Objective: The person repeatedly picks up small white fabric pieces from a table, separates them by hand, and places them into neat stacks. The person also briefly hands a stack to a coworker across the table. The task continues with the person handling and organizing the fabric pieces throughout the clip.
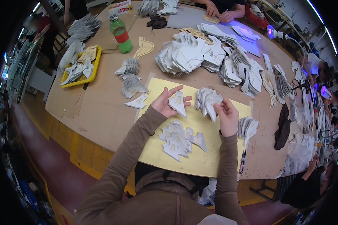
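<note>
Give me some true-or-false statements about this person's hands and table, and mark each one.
1. A white piece rests on the left hand. True.
2. The right hand is empty. False: the right hand holds a stack.
3. The tray is blue. False: the tray is yellow.
4. The bottle stands upright. True.
5. The yellow board is bare. False: a pile lies on the yellow board.

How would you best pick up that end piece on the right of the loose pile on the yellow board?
I'd pinch the right-hand end of the pale piece, coming in from the right: that end juts out over bare yellow board, while its left end lies against the pile.
</note>
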Demonstrator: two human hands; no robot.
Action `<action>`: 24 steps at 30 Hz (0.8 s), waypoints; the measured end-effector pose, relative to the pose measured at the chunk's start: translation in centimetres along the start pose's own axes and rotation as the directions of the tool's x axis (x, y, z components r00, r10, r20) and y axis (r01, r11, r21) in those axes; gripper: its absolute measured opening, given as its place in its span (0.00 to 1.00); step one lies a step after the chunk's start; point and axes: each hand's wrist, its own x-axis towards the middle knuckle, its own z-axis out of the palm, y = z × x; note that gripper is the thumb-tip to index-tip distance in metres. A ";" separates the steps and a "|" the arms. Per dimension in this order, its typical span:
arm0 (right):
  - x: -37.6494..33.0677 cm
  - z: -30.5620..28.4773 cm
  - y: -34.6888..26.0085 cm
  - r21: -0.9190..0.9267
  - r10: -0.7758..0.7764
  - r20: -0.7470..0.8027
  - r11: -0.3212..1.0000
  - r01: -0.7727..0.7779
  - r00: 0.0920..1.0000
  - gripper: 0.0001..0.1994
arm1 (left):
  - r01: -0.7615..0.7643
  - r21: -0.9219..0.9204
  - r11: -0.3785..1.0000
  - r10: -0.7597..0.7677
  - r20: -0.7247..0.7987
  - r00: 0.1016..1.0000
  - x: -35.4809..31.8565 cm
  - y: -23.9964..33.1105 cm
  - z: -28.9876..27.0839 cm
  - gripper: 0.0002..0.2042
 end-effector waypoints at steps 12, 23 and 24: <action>-1.2 1.5 1.2 -0.147 0.036 0.183 0.989 -0.008 0.982 0.23 | 0.094 -0.079 0.992 -0.094 -0.003 0.996 0.3 -0.9 -0.3 0.32; -1.3 2.6 0.3 -0.116 -0.096 0.000 0.989 0.095 0.995 0.21 | 0.052 0.250 0.967 -0.051 -0.009 0.999 -0.3 -1.2 1.0 0.25; -1.1 2.3 0.3 0.020 -0.060 -0.027 0.998 0.060 0.998 0.19 | 0.049 0.290 0.956 -0.044 -0.024 0.999 -0.4 -1.1 1.5 0.24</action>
